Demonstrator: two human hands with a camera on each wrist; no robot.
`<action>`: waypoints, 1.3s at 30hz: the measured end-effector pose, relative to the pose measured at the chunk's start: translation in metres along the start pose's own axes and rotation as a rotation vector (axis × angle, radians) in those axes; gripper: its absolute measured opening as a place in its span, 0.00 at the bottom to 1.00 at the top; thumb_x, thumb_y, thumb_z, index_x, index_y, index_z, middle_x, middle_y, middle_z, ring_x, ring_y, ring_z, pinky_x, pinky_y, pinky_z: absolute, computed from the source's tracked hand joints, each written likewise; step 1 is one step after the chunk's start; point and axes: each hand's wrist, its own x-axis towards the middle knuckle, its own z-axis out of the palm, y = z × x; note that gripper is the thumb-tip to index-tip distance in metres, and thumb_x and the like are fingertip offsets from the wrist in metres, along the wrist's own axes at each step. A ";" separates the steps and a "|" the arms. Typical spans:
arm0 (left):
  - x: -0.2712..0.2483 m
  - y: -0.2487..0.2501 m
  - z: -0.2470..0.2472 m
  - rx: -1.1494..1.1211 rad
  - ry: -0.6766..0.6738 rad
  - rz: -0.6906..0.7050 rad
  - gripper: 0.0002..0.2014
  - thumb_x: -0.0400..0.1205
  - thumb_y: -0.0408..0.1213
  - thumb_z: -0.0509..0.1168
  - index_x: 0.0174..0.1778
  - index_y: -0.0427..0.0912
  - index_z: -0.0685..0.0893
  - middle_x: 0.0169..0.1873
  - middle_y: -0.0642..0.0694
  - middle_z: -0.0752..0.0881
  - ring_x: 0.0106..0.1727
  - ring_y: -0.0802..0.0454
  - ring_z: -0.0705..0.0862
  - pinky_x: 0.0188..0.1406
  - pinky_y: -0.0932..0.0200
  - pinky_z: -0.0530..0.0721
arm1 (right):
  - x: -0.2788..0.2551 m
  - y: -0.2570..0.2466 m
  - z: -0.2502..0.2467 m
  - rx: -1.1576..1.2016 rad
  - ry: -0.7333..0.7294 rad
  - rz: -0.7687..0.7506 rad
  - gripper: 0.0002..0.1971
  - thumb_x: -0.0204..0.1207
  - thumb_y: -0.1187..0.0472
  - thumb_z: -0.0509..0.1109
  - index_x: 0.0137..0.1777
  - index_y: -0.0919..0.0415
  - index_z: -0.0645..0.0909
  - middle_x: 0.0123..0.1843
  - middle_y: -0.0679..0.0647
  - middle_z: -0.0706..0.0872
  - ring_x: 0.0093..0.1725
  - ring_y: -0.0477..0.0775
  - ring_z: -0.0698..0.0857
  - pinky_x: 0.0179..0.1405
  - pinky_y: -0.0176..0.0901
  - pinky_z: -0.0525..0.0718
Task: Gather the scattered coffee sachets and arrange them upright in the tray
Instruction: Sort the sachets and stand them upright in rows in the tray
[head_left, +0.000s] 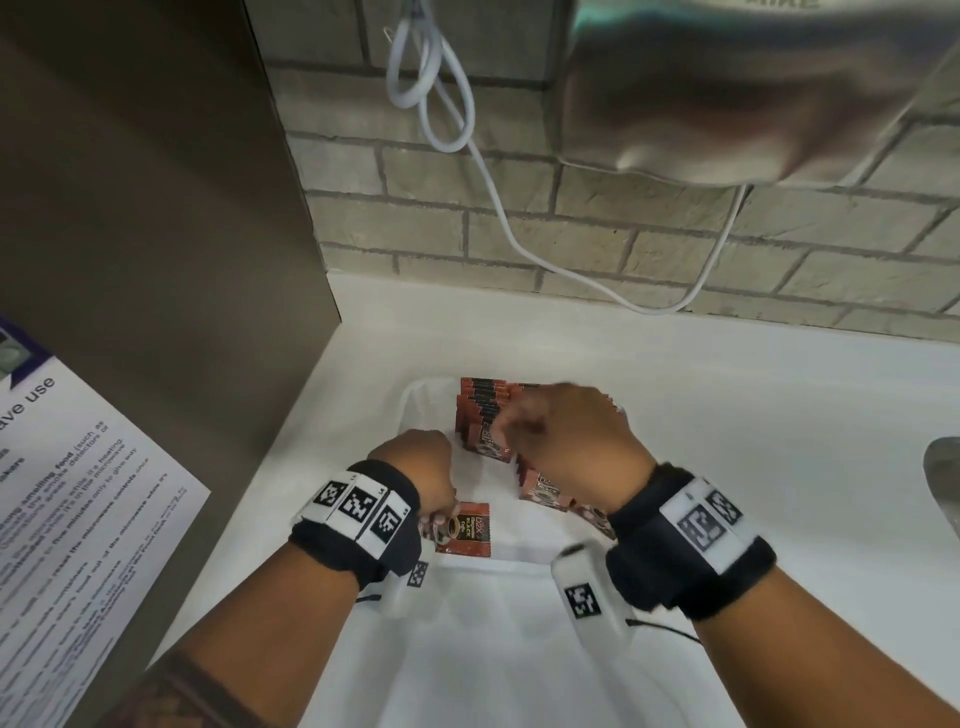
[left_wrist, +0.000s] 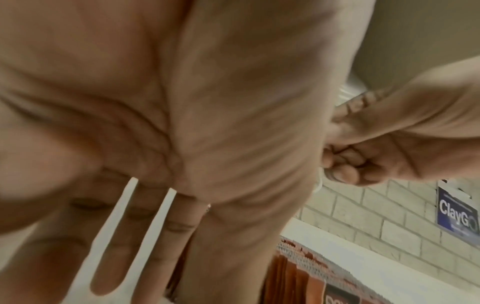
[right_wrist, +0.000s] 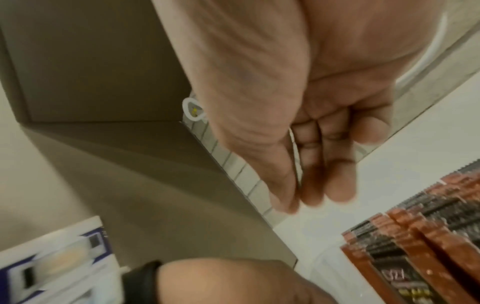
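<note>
Left hand (head_left: 423, 470) low over the near-left part of the white tray (head_left: 415, 397), back of the hand to the head camera, fingertips pressed on 1 red-and-black coffee sachet (head_left: 466, 530) lying flat at the tray's near edge. In the left wrist view, fingers (left_wrist: 130, 236) long and fairly straight, spread apart, palm filling most of the picture; not curled round the sachet as far as can be told.

Right hand (head_left: 576, 441) over the tray's middle, blurred, fingers bent down among the standing sachets (head_left: 480, 415). In the right wrist view, fingers (right_wrist: 324, 181) close together and pointing down beside the row (right_wrist: 415, 236), thumb alongside; whether anything is pinched between them cannot be told. Seen from the left wrist, the same hand looks curled.

Standing sachets packed on edge in rows across the far and right parts of the tray, serrated tops up, a few near the right wrist leaning.

Tray set on the white tabletop (head_left: 753, 415), in the corner by a grey-brown panel (head_left: 156, 260) with a printed notice (head_left: 78, 493). Brick wall (head_left: 571, 223) behind, a white cable (head_left: 493, 208) hanging across it. Black wristbands with square markers on both wrists. Blue sign (left_wrist: 457, 214) on the brick in the left wrist view.
</note>
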 end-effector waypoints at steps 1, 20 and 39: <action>0.000 0.000 0.003 0.010 -0.006 -0.011 0.24 0.75 0.43 0.77 0.66 0.41 0.83 0.53 0.47 0.89 0.52 0.49 0.89 0.55 0.54 0.88 | -0.010 0.000 0.004 -0.009 -0.068 -0.004 0.10 0.83 0.58 0.67 0.51 0.49 0.91 0.44 0.36 0.88 0.42 0.34 0.84 0.39 0.19 0.73; 0.007 0.003 0.006 0.150 -0.068 -0.033 0.19 0.75 0.41 0.79 0.59 0.38 0.88 0.52 0.44 0.90 0.51 0.46 0.89 0.48 0.56 0.88 | -0.050 0.036 0.070 -0.109 -0.340 0.194 0.25 0.79 0.42 0.71 0.73 0.50 0.77 0.67 0.49 0.83 0.64 0.50 0.82 0.64 0.44 0.80; -0.054 -0.023 -0.065 -0.637 -0.021 0.306 0.10 0.78 0.41 0.77 0.55 0.48 0.89 0.46 0.50 0.92 0.46 0.55 0.85 0.46 0.57 0.82 | -0.021 0.003 0.042 0.406 0.219 0.045 0.12 0.73 0.47 0.79 0.47 0.49 0.81 0.40 0.50 0.84 0.38 0.51 0.83 0.37 0.50 0.85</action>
